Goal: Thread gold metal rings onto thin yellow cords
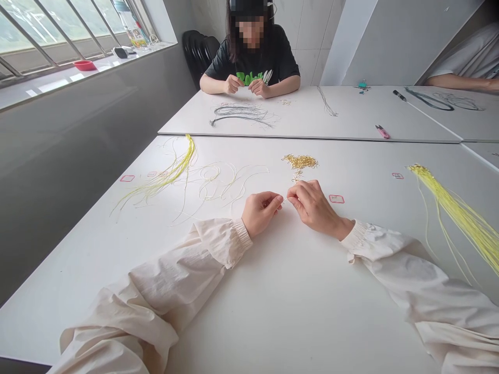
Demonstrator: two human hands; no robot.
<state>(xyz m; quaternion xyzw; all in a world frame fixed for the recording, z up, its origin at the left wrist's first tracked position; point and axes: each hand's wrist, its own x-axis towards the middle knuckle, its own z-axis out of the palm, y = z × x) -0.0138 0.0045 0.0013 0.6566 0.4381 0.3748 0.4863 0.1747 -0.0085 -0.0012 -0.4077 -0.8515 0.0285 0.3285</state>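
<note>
My left hand [263,212] is closed in a pinch, thumb against the forefinger, with a tiny piece at the fingertips too small to name. Close beside it, my right hand [316,206] also pinches something; a thin pale strand seems to span the small gap between them. Just beyond the hands lies a heap of small gold metal pieces [302,161], with a few strewn toward me. Loose pale yellow cords [222,182] curl across the table left of my hands. A yellow cord bundle [187,158] lies past them, and a thicker yellow bundle [456,202] lies at the right.
Across the white table [273,301] sits a person [251,57] with both hands together over it. Dark cords [241,113] lie before that person. Pink thread snips [382,131] and a black pen-like object [399,95] rest at the far right. Another person's arm [460,81] shows there.
</note>
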